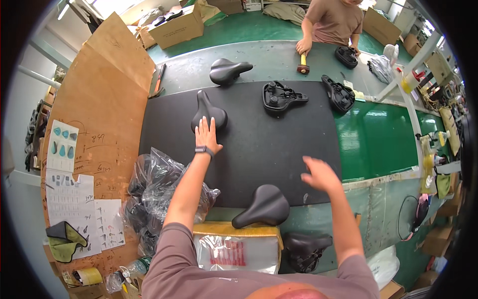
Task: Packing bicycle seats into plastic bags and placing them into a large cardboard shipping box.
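My left hand (206, 137) lies flat with fingers spread on the wide rear of a black bicycle saddle (203, 103), whose nose points away from me. Over the right part of the black mat (249, 159), my right hand (320, 174) is slightly blurred, its fingers apart and holding nothing. Nearer to me sits another black saddle (264, 206), top side up. Beyond the mat stands one more saddle (228, 71). Two saddles lie upside down with their undersides showing, one on the mat (282, 97) and one at its far right corner (339, 94).
Across the table a co-worker (332, 22) grips a yellow-handled hammer (302, 65) beside an upturned saddle (346, 57). Clear plastic bags (164, 179) pile up at left against a brown board (107, 134). In front of me are a wrapped package (236, 251) and a dark saddle (307, 249).
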Motion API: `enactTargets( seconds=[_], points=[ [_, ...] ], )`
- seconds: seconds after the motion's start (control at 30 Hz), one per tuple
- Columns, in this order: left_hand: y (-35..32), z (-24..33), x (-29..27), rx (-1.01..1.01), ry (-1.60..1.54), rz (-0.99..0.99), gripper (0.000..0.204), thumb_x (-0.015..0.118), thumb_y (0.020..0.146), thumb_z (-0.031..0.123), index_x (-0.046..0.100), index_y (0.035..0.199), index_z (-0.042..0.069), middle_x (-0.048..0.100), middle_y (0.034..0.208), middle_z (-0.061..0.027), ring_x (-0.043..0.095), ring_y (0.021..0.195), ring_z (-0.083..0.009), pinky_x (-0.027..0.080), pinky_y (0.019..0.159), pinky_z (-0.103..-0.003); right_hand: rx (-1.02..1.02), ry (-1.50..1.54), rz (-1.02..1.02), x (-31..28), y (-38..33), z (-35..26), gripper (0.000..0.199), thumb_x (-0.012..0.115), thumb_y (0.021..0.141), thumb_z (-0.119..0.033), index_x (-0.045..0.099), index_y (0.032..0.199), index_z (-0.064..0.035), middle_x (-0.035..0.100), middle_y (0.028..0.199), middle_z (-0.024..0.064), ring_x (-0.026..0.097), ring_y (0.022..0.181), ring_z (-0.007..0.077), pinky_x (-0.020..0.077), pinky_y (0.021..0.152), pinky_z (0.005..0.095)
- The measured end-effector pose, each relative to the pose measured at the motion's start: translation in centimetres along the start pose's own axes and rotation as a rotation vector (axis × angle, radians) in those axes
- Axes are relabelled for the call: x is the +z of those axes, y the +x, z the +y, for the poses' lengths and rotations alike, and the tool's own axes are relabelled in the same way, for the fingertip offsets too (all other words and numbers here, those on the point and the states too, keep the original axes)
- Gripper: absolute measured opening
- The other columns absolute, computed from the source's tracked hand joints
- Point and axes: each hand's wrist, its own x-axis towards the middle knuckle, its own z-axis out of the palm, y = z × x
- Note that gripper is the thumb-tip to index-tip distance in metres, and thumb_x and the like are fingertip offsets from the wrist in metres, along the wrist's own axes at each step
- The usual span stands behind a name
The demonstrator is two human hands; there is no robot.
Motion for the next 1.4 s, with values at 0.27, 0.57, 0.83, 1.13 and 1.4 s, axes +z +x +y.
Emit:
enactTargets(
  seconds=[0.27,0.57,0.83,1.13,1.4],
  points=[
    [10.0,0.7,5.3,-0.047,0.115,-0.032,0.144,0.106,0.066,0.041,0.02,0.178,0.014,0.03,0.181,-0.0144,0.032,0.165,-0.0428,0.041,0.126,-0.063,-0.021,-0.446,0.412,-3.6,37.1,8.9,0.098,0.081,0.085,-0.009,0.033,0.171,-0.0012,0.052,0.163,0.0266,0.05,0.152,0.0433,0.0441,0.127,0.0493],
    [9.3,-5.1,13.3,0.037,0.176,0.289,0.124,0.102,0.068,0.025,0.035,0.172,0.015,0.046,0.171,-0.0173,0.043,0.157,-0.0469,0.042,0.125,-0.064,0.153,-0.576,-0.684,-3.0,39.1,-3.1,0.038,0.092,0.077,-0.027,0.084,0.103,-0.0005,0.082,0.111,0.0245,0.08,0.108,0.0356,0.0654,0.096,0.0449],
    [11.5,-3.0,12.8,0.075,0.109,0.452,0.058,0.061,0.104,0.016,0.054,0.162,0.015,0.058,0.161,-0.0195,0.054,0.148,-0.0496,0.045,0.118,-0.07,-0.052,-0.569,0.642,2.2,61.6,1.3,0.107,0.083,0.091,-0.026,0.021,0.178,-0.0146,0.045,0.169,0.0236,0.047,0.154,0.042,0.0495,0.12,0.0551],
    [12.5,-1.7,12.5,0.058,0.131,0.404,0.064,0.061,0.102,0.013,0.049,0.165,0.013,0.054,0.164,-0.0158,0.048,0.153,-0.0468,0.04,0.123,-0.069,0.103,-0.315,0.387,3.9,61.0,0.4,0.064,0.083,0.084,-0.06,0.082,0.114,-0.0034,0.081,0.116,0.0198,0.078,0.113,0.0382,0.0647,0.095,0.0514],
    [10.7,-1.8,11.4,0.016,0.174,0.31,0.1,0.085,0.081,0.009,0.04,0.17,0.014,0.046,0.171,-0.0125,0.044,0.157,-0.0437,0.04,0.126,-0.063,-0.15,-0.199,0.054,-2.1,41.6,4.0,0.065,0.079,0.079,-0.058,0.075,0.085,0.006,0.076,0.086,0.0267,0.075,0.083,0.0446,0.0613,0.078,0.0515]
  ],
)
